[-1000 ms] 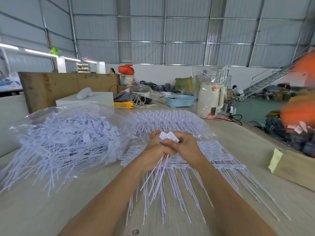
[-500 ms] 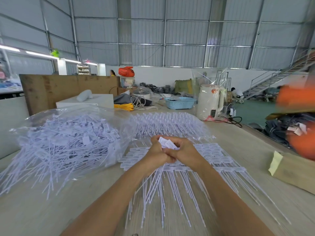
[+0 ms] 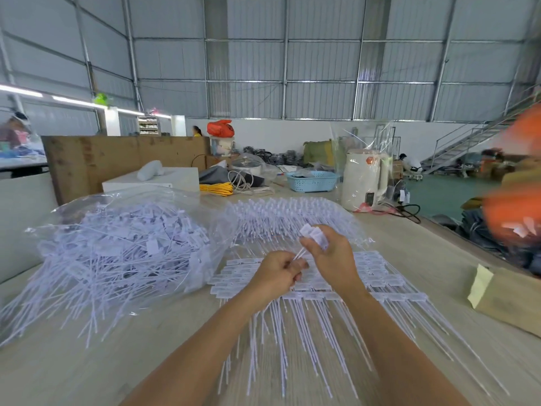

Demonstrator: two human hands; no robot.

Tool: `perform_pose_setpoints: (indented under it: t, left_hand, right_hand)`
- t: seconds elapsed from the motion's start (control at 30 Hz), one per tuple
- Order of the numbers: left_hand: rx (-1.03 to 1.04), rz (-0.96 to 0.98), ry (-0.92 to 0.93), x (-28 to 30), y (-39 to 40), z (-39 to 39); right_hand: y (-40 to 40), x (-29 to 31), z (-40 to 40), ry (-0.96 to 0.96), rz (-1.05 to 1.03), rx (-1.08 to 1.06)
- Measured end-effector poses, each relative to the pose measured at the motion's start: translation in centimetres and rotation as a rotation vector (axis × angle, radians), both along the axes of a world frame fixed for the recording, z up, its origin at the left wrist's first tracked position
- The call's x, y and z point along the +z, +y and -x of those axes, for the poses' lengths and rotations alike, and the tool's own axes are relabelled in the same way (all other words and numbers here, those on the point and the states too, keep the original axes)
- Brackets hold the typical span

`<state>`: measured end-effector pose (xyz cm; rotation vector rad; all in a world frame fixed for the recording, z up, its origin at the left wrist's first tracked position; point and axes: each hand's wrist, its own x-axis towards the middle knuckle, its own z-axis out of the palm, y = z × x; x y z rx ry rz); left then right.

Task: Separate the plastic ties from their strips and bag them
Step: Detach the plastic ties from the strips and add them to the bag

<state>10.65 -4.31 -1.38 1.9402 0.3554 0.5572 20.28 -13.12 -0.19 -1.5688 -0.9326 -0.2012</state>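
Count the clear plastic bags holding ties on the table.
2. The bag of loose ties lies at the left; the bag of tie strips lies behind the hands. Others may be hidden among the far clutter.

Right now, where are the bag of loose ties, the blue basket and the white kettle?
Bag of loose ties [image 3: 123, 250]: head view, on the middle of the filled bag.
Blue basket [image 3: 311, 183]: head view, on its front wall.
White kettle [image 3: 363, 180]: head view, on its body.
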Motion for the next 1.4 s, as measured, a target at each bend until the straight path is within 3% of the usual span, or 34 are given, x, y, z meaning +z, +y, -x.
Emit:
perform_pose_setpoints:
  t: [0.07, 0.17, 0.23, 0.3, 0.37, 0.47, 0.57, 0.63, 0.83, 0.97, 1.1, 1.17, 1.23, 1.3, 1.33, 1.4]
  left_hand:
    - [0.052, -0.030, -0.126, 0.8, -0.5, 0.0]
    - [0.155, 0.168, -0.491, 3.8, -0.7, 0.6]
    - [0.198, 0.265, -0.712, 6.5, -0.1, 1.8]
    - [0.295, 0.157, -0.766, 8.6, 1.5, 3.5]
    - [0.483, -0.071, -0.642, 9.7, 4.0, 5.4]
    - [0.762, -0.334, -0.218, 8.9, 9.1, 8.6]
    - [0.860, -0.488, 0.296, 6.9, 12.7, 11.2]
    - [0.873, -0.565, 0.526, 5.6, 13.9, 11.8]
    - [0.779, -0.883, 0.746, 3.2, 16.3, 10.0]
    - [0.835, -0.896, 0.794, 3.3, 17.0, 8.8]
    - [0.879, -0.959, 0.974, 4.8, 15.2, 7.8]
    - [0.954, -1.067, 0.834, 6.5, 12.8, 7.3]
    - [0.890, -1.207, 0.407, 7.5, 10.2, 6.5]
    - [0.501, -1.141, -0.026, 7.8, 7.4, 5.7]
    - [0.247, -1.030, -0.097, 7.7, 5.9, 5.4]
    - [-0.106, -0.824, 0.053, 6.4, 3.7, 4.4]
  right_hand:
    - [-0.1, 0.0, 0.0, 0.066, -0.074, 0.046]
    - [-0.2, -0.3, -0.1, 0.220, -0.111, 0.090]
    - [-0.1, -1.0, -0.4, 0.228, -0.034, 0.091]
    - [0.1, -2.1, -0.4, 0.193, 0.081, 0.093]
    - [0.3, -3.1, -0.5, 0.146, 0.175, 0.088]
    - [0.4, -3.7, -0.6, 0.131, 0.259, 0.095]
    - [0.7, -3.9, -0.8, 0.129, 0.285, 0.104]
    - [0.9, -4.0, -0.9, 0.116, 0.312, 0.107]
    - [0.9, -4.2, -1.1, 0.058, 0.373, 0.101]
    - [0.9, -4.1, -1.1, 0.012, 0.393, 0.091]
    - [0.9, -4.1, -0.9, -0.061, 0.442, 0.060]
    - [0.8, -4.2, -0.9, -0.127, 0.514, 0.060]
    - [0.7, -4.2, -0.9, -0.151, 0.592, 0.100]
    - [0.5, -4.0, -0.9, -0.188, 0.677, 0.161]
    - [0.4, -3.9, -1.0, -0.196, 0.704, 0.186]
    - [0.1, -3.5, -1.2, -0.159, 0.715, 0.222]
